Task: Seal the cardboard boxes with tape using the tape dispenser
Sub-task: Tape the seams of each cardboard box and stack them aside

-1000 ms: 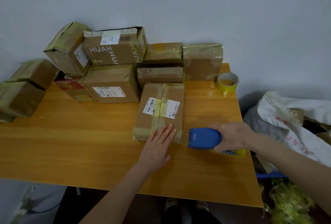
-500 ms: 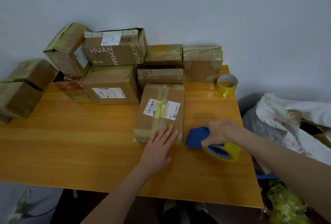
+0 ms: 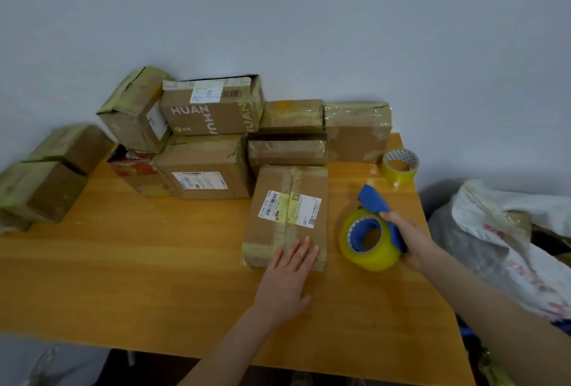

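Hands poised to start a tape pass, with nothing laid on this box's near end yet by my reading.
Left hand (image 3: 285, 280) lies flat with straight fingers on the near end of the flat box (image 3: 287, 200), pinning it to the desk (image 3: 123, 262). Right hand (image 3: 411, 239) is curled round the blue tape dispenser (image 3: 375, 200), held just right of the box with its yellow roll facing the camera. Next it needs the dispenser's mouth brought to the centre seam. Taped boxes (image 3: 210, 163) are stacked behind.
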{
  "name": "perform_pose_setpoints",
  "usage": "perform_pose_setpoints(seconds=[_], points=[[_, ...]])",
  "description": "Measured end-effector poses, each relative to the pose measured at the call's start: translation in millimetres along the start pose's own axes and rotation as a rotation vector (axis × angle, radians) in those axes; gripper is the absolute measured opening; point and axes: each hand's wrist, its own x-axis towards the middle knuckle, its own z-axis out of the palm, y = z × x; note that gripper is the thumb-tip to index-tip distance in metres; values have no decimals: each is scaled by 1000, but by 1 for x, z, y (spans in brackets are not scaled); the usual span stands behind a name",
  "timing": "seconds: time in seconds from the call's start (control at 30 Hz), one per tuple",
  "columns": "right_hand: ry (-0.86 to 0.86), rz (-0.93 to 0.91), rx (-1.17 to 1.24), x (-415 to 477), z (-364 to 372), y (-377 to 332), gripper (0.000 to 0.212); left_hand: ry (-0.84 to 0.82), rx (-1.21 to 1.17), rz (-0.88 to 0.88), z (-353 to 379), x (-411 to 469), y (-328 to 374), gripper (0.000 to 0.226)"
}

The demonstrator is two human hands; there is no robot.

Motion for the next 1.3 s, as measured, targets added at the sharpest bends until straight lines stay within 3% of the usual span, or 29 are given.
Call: perform_pose_setpoints(seconds=[0.13,0.27,0.4,0.5,0.6,0.67,0.8,0.9,0.97,1.07,1.2,1.3], points=[[-2,95,69,9,9,8,44,-1,-37,10,-4,4,-2,90],[95,-12,-211,6,15,1,42,9,-81,-4,-4,4,-5,88],[119,-260,-682,-7,21,-6,57,54,-252,-75,-6,3,-8,79],[215,-492,-1005,-23,34,-3,60,228,-310,-134,-7,-8,-17,65],[120,-970,-1150,-58,78,24,47,286,-227,-163,0,-16,-27,60],[-5,-1095,-1315,-70,110,57,50,242,-165,-175,7,-16,-34,55],[-79,-946,-1604,-60,126,85,75,142,-151,-187,19,-15,-46,55],[-117,-945,-1678,-58,122,85,76,168,-241,-198,20,-18,-45,72],[-94,-898,-1612,-58,123,83,72,176,-338,-274,15,-20,-50,80],[35,-801,-1385,-65,120,78,84,182,-439,-458,3,-22,-64,66],[-125,-616,-1291,-71,120,71,80,143,-666,-537,-3,-18,-61,72],[-69,-633,-1074,-68,118,69,74,188,-857,-616,-4,-15,-65,75]])
